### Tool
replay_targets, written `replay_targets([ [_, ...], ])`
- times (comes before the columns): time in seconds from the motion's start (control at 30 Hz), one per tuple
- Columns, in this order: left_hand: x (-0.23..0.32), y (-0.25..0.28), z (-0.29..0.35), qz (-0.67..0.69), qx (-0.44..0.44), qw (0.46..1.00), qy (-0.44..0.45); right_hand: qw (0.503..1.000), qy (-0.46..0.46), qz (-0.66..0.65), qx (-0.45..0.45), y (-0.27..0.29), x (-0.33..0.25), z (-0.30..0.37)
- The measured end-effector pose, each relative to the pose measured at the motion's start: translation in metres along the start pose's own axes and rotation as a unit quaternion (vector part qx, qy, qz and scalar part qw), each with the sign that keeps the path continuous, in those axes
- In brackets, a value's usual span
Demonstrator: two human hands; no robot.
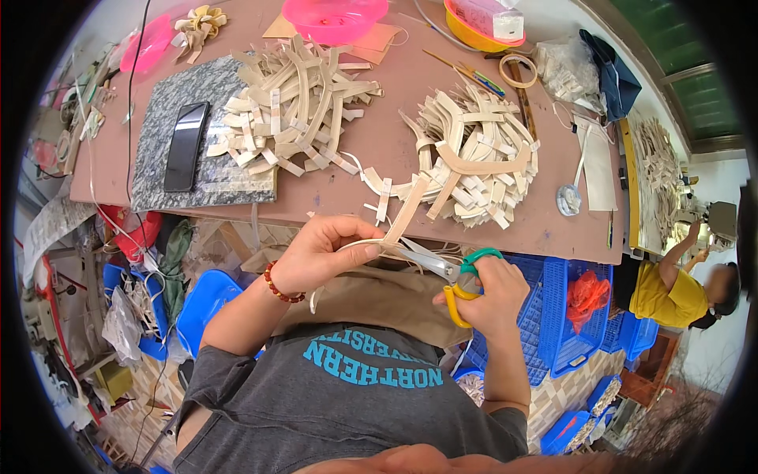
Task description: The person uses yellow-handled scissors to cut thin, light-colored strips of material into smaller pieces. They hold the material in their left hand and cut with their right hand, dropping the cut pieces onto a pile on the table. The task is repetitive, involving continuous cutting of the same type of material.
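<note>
My left hand [320, 249] pinches a beige strap [404, 212] between thumb and fingers, just in front of the table edge. One end of the strap points up over the table. In my right hand [497, 299] is a pair of scissors [430, 259] with one green and one yellow handle loop. Its blades reach left to the strap beside my left fingertips; whether they touch it I cannot tell. Beyond my hands lie two heaps of similar straps, a left heap [296, 103] partly on a stone slab and a right heap [482, 154] on the table.
A black phone [187, 148] rests on the speckled stone slab [154, 103]. Pink basins [335, 20], a tape roll [518, 71] and a plastic bag [570, 67] stand along the back of the brown table [355, 197]. Blue crates [557, 316] are below right. Another person [671, 292] works far right.
</note>
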State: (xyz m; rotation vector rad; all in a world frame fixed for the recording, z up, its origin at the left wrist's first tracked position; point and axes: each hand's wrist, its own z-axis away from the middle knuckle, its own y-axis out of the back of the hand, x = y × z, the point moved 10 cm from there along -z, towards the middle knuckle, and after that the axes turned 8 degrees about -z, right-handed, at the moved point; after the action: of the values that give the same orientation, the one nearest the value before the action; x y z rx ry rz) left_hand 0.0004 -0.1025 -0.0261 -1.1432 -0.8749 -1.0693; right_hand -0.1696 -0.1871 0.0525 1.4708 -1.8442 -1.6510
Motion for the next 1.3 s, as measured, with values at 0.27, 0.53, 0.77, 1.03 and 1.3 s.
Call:
replay_targets([
  [0.27,-0.007,0.000,0.002,0.018,-0.015,1.000,0.014,0.998,0.050,0.040,0.006,-0.001,-0.006,-0.002],
  [0.53,-0.016,-0.007,0.004,0.125,-0.089,0.986,0.061,0.995,0.075,0.061,0.004,0.001,-0.012,-0.002],
  [0.77,-0.017,-0.010,0.010,0.183,-0.044,0.976,0.108,0.993,0.085,0.082,0.012,0.001,-0.015,-0.004],
  [1.03,-0.017,-0.012,0.010,0.206,-0.039,0.974,0.081,0.989,0.106,0.102,0.029,0.007,-0.019,-0.007],
  [1.3,-0.010,-0.009,0.011,0.164,-0.023,0.984,0.065,0.991,0.104,0.078,0.012,0.005,-0.017,-0.008],
])
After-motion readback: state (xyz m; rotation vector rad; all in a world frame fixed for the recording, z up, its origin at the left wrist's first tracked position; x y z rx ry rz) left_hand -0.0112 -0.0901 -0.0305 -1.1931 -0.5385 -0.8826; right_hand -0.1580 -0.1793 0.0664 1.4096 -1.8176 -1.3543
